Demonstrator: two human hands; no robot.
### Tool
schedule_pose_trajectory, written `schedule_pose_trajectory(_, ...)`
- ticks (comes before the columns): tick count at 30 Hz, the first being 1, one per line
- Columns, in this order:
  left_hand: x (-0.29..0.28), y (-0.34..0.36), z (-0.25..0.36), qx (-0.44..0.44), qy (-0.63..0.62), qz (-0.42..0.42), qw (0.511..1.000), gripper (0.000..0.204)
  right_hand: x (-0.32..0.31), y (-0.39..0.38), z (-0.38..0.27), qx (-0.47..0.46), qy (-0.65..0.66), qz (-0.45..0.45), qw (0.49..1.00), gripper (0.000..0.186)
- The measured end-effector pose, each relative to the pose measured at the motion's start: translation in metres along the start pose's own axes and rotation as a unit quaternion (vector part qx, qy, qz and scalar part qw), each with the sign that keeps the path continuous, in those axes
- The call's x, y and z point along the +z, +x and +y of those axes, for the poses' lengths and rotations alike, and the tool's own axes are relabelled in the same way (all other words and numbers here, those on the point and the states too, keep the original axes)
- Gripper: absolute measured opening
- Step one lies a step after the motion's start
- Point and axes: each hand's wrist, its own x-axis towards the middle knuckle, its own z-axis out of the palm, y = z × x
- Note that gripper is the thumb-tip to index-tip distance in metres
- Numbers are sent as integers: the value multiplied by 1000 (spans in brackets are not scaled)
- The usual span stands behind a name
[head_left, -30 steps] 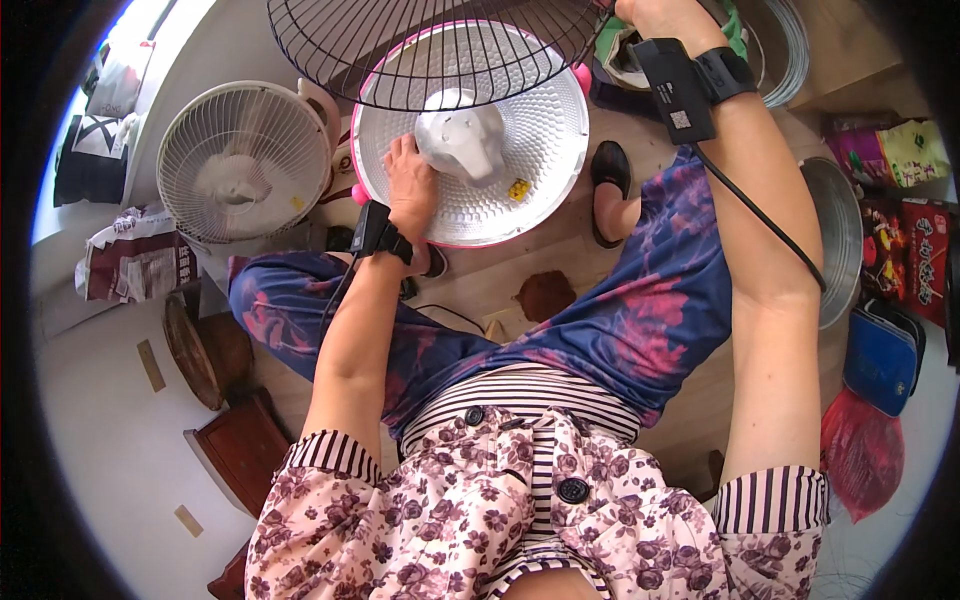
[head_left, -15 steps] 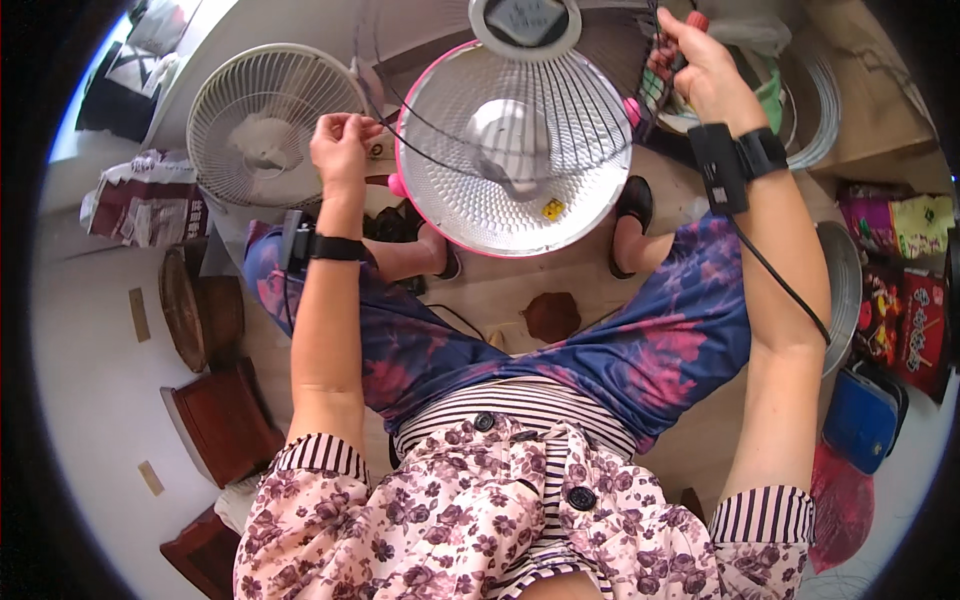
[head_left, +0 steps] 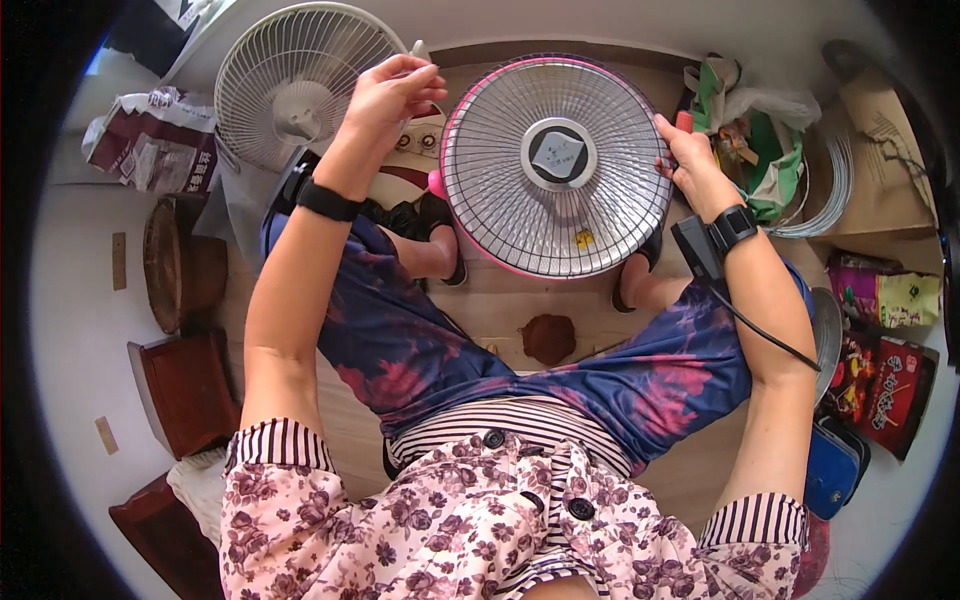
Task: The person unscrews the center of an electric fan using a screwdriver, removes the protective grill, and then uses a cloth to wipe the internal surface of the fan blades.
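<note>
My left hand [head_left: 400, 92] is raised left of the round heater [head_left: 513, 215], fingers pinched together; what they hold, if anything, is too small to make out. The heater has a pink rim, silver dish, a yellow sticker and a black wire guard [head_left: 560, 100] over its front with a round centre badge [head_left: 559, 156]. My right hand [head_left: 685, 160] is closed on a red-handled tool [head_left: 684, 122], its fingertips at the guard's right edge. A white desk fan [head_left: 300, 90] stands just beyond my left hand.
Green bags [head_left: 770, 185], coiled wire [head_left: 830, 195] and a cardboard box [head_left: 870, 115] lie at right, with snack packets [head_left: 885, 385] and a blue case [head_left: 830, 460] nearer. At left are a wooden tub [head_left: 175, 260] and red-brown wooden boxes [head_left: 180, 395]. My legs flank the heater.
The wire guard has come down over the dish. My left hand left the dish and rose; it no longer touches the guard's edge. My right hand moved down to the heater's right side.
</note>
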Motion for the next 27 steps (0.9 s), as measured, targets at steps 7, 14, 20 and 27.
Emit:
schedule_pose_trajectory(7,-9,18,-27,-51,-5,-30,998,11,-23,27,8,17,-9,-19,1000,28)
schedule_pose_trajectory(14,6,12,-20,-66,-68,-23,995,11,-23,20,6,5,-49,-13,999,29)
schedule_pose_trajectory(20,11,8,-13,-65,-87,-33,994,12,-17,18,8,-55,-119,15,991,27)
schedule_pose_trajectory(27,18,7,-15,-77,-109,-41,990,12,-27,48,20,-185,-364,76,910,32)
